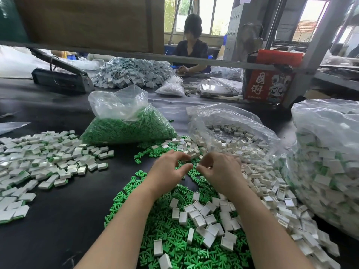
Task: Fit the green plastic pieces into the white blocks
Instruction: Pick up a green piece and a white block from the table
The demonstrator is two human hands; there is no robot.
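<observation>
left hand (167, 169) curled, grasp unclear | right hand (217, 167) seemingly pinching white block (209, 167) | above green pieces (165, 220)

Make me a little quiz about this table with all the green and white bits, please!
1. True or false: the bag of green pieces stands left of the bag of empty white blocks.
2. The finished blocks lie on which side of the left hand: A left, B right?
3. Fill in: the right hand is above loose ___ pieces.

Key: 1 true; 2 A; 3 green.
</observation>
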